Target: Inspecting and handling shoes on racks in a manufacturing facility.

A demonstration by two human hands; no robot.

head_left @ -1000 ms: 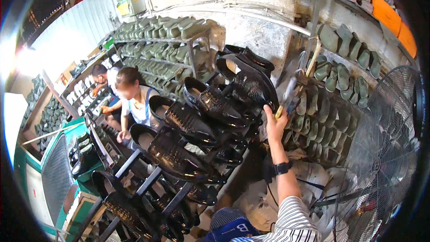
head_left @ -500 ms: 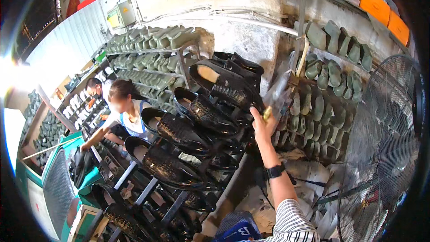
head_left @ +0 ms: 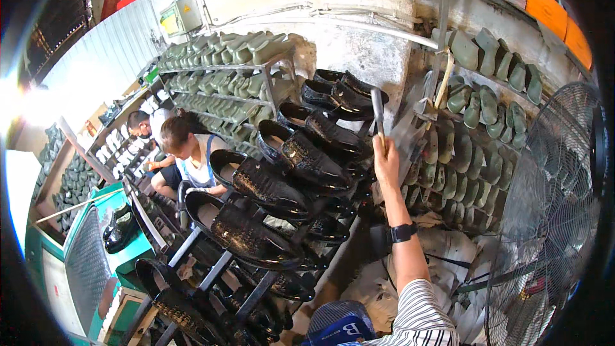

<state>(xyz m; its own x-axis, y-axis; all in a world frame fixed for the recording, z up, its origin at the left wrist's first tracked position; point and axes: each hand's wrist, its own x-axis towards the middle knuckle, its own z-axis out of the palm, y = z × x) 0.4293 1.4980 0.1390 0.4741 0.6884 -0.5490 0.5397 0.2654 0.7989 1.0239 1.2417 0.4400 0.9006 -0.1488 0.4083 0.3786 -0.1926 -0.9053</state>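
My right hand (head_left: 386, 165), at the end of an arm with a black wristband and a striped sleeve, is closed round a slim grey tool with a yellowish handle (head_left: 378, 112). The tool stands nearly upright; its exact kind I cannot make out. Just left of it is the toe end of a glossy black shoe (head_left: 334, 136) on a metal rack (head_left: 214, 269). More black shoes (head_left: 259, 182) with gold-speckled uppers slant across the rack in rows. The hand appears apart from the shoes. My left hand is out of view.
A large wire fan (head_left: 544, 218) stands at the right. Racks of green shoe lasts (head_left: 230, 48) line the wall. Two people (head_left: 192, 154) are bent over at the left, behind a green bench (head_left: 83, 256) with black shoes on it. A blue cap (head_left: 339, 325) shows at the lower edge.
My right hand has moved from a shoe's toe, and the tool now points up. At the left, a person's arm has drawn back from the shoes on the green bench.
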